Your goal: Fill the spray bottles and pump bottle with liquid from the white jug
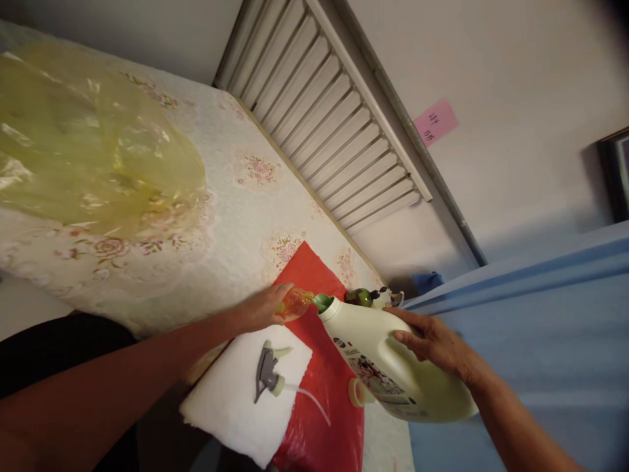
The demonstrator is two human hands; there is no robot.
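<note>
My right hand [432, 342] grips the handle of a big pale detergent jug [393, 360], tipped so that its green-lined mouth points left. Closed round a small clear orange-tinted bottle [296, 303] is my left hand [265, 307]; the bottle's neck is right at the jug's mouth. Whether liquid runs between them is too small to tell. Below them a grey spray trigger head [268, 373] with a thin tube lies on a folded white cloth [246, 406]. Beside the jug's underside sits a pale round cap [360, 392] on a red sheet [329, 357].
A yellow plastic bag [98, 144] spreads over the flowered tablecloth [221, 151] at the left. Behind the jug stand a dark green bottle [361, 297] and other small items. A white radiator [334, 118] runs along the wall; a blue curtain [550, 334] hangs at the right.
</note>
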